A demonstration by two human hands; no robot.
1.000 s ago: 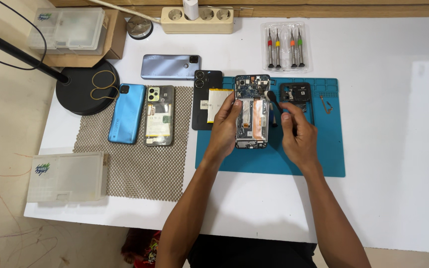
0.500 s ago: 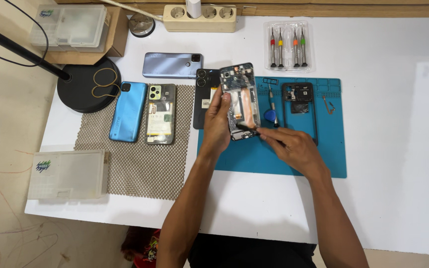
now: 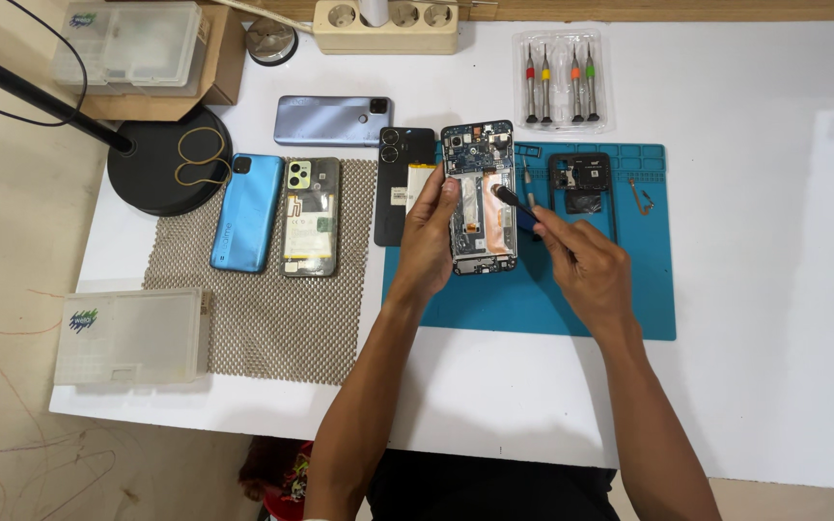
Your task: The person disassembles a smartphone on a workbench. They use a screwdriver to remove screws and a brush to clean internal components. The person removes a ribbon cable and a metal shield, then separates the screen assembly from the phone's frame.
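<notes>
The opened phone [image 3: 480, 198] is gripped along its edge by the left hand [image 3: 429, 236] above the blue mat [image 3: 533, 299], while a dark tool [image 3: 512, 200] is pinched by the right hand [image 3: 583, 260], so exposed circuitry is judged liable to be scratched if the tip slips.

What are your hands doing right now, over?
Left hand grips opened phone over blue mat. Right hand holds dark tool, tip over phone's inside. Nothing blocking.

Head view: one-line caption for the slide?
Left hand steadies an opened phone on a blue mat while the right hand brings a dark-tipped tool to it.
</notes>
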